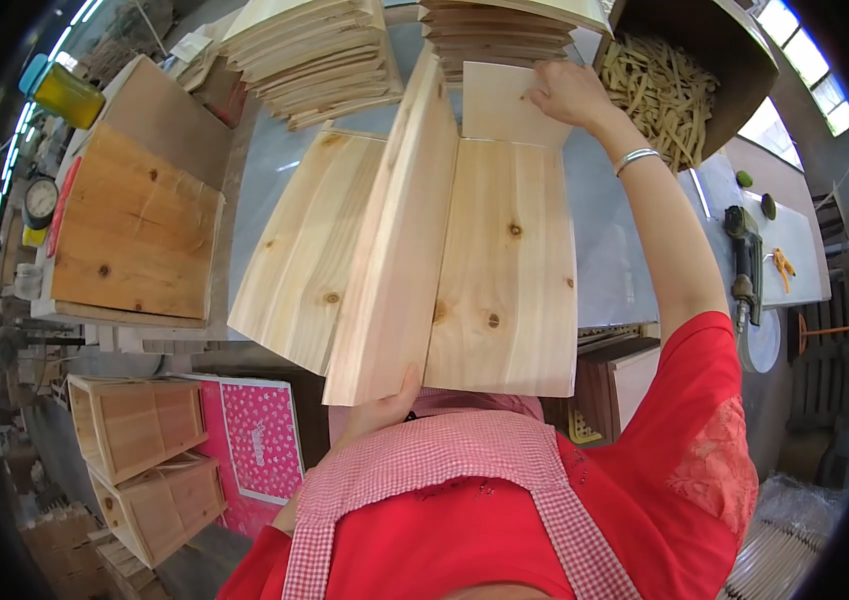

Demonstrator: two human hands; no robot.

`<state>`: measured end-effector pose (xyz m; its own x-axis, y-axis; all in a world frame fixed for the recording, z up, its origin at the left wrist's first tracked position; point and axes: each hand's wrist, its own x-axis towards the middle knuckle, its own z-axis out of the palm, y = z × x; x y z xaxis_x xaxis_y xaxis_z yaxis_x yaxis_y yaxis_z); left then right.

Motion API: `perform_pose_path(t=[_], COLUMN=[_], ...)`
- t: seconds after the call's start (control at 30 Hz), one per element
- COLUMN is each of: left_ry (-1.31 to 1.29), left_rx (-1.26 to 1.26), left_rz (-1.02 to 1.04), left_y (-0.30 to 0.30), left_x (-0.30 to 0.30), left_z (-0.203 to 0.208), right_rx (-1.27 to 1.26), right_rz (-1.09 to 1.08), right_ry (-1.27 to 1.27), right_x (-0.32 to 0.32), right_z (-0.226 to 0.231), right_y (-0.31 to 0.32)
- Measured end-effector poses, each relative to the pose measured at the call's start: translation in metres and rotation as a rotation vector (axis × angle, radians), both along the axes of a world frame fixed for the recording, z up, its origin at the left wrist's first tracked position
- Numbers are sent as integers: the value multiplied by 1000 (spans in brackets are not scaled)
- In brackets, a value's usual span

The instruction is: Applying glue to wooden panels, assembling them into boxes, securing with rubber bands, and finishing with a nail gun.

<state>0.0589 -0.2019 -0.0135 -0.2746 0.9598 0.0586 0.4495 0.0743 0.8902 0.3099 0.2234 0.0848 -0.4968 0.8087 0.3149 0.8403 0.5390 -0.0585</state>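
Note:
A knotty pine board point(399, 250) stands on edge along the middle of a flat pale wooden panel point(509, 270). To its left lies another stretch of pale panel point(309, 250). My left hand point(384, 408) grips the upright board at its near lower end; the thumb shows on its right face and the other fingers are hidden. At the far end, a small thin rectangular wooden panel point(499, 100) meets the flat panel's end. The fingers of my right hand point(569, 95) are closed on that small panel's upper right corner.
Stacks of thin wooden boards point(314, 60) stand at the far side of the grey table point(614, 250). A cardboard box point(744, 55) of curly wood strips point(654, 90) sits far right. A nail gun point(742, 255) lies at the right. Wooden boxes point(139, 230) are at the left.

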Motion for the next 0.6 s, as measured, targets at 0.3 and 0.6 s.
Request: perform_pose_path(t=[0.3, 0.6], left_ry=[-248, -433], left_rx=[-503, -660], left_rz=[-66, -111], left_y=[3, 1], left_x=[8, -3], left_z=[44, 42], right_rx=[1, 82], right_rz=[-63, -20], right_ry=[76, 85], right_x=[-21, -24], right_z=[-2, -6], right_y=[-10, -4])
